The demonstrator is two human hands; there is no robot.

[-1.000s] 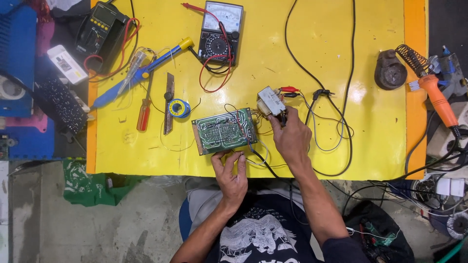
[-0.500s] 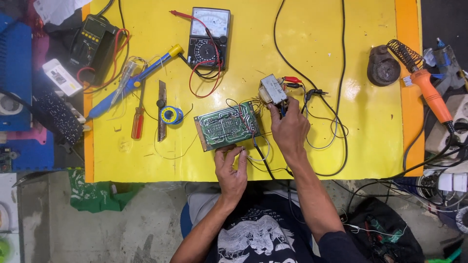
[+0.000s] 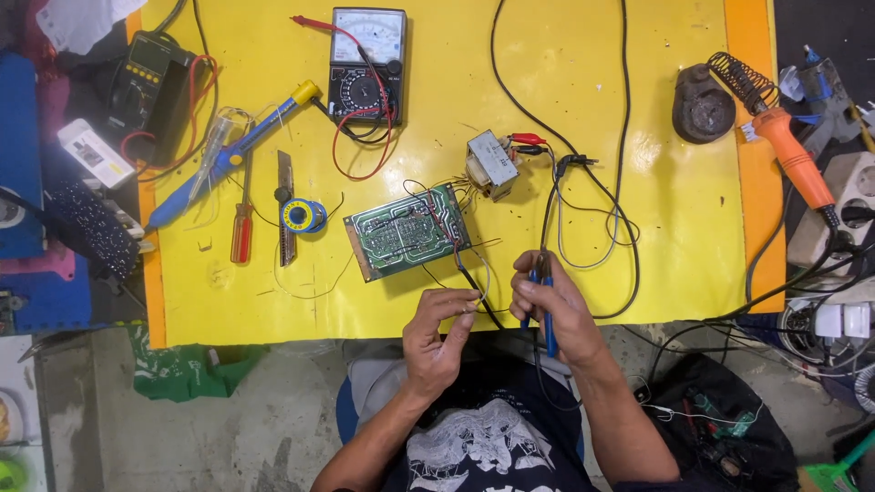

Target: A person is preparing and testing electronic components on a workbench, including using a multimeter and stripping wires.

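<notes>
Both my hands have pulled back off the circuit board (image 3: 407, 230) and transformer (image 3: 491, 164) to the near edge of the yellow table (image 3: 638, 182). The view also sits closer and shifted, so the board now lies left of centre.

My right hand (image 3: 551, 305) is closed around a blue-handled tool (image 3: 550, 328); its shaft sticks up between the fingers and the handle hangs below the palm over the table edge. What kind of tool it is, I cannot tell. My left hand (image 3: 440, 333) has thumb and fingertips pinched together on thin wires (image 3: 469, 273) that run up to the board's right edge. The two hands are near each other, not touching.

The green circuit board lies flat, tilted, with the small grey transformer just beside its upper right corner, joined by short leads. Red and black clips (image 3: 538, 146) sit at the transformer's right, and black cable loops from there.

Left of the board: a solder spool (image 3: 301, 216), a utility knife (image 3: 286, 205), a red screwdriver (image 3: 241, 223) and a blue desoldering pump (image 3: 232, 155). An analog multimeter (image 3: 367, 64) is at the top, and an orange soldering iron (image 3: 793, 155) at the far right.
</notes>
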